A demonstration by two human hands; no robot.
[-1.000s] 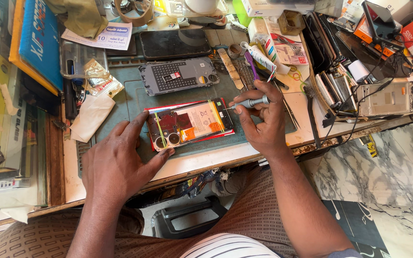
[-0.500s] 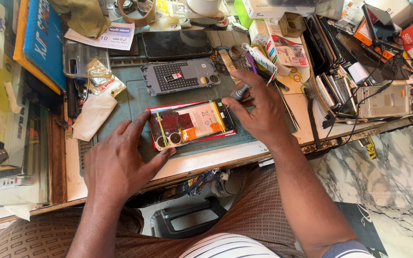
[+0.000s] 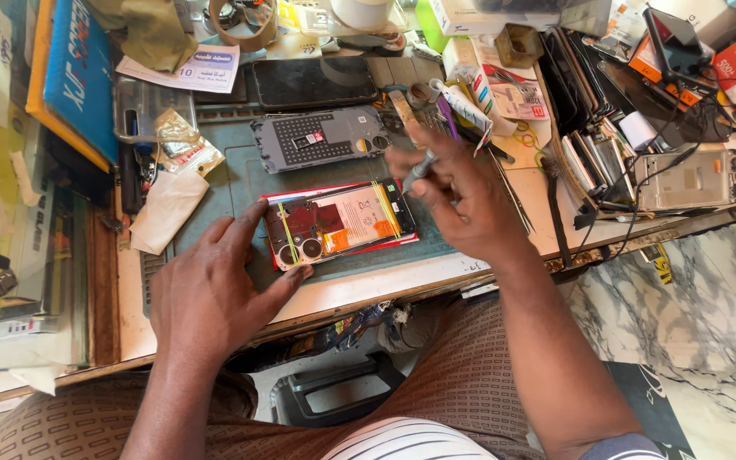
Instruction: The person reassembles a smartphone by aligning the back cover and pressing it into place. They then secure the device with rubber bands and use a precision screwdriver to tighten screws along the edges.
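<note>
The left hand point(image 3: 215, 294) lies flat on the desk point(image 3: 359, 290), fingers spread and holding nothing — its tips steady the opened phone point(image 3: 338, 223) lying mid-desk. The right hand point(image 3: 462, 200) pinches a slim grey tool point(image 3: 417, 173) at the phone's right end — a grey back cover point(image 3: 321, 136) lies just beyond.

A phone repair workshop: an opened phone point(image 3: 338, 223), loose back covers point(image 3: 321, 136) and spare frames point(image 3: 687, 179) crowd the desk point(image 3: 368, 290).

left hand point(image 3: 215, 294) flat, right hand point(image 3: 462, 200) pinched
</note>
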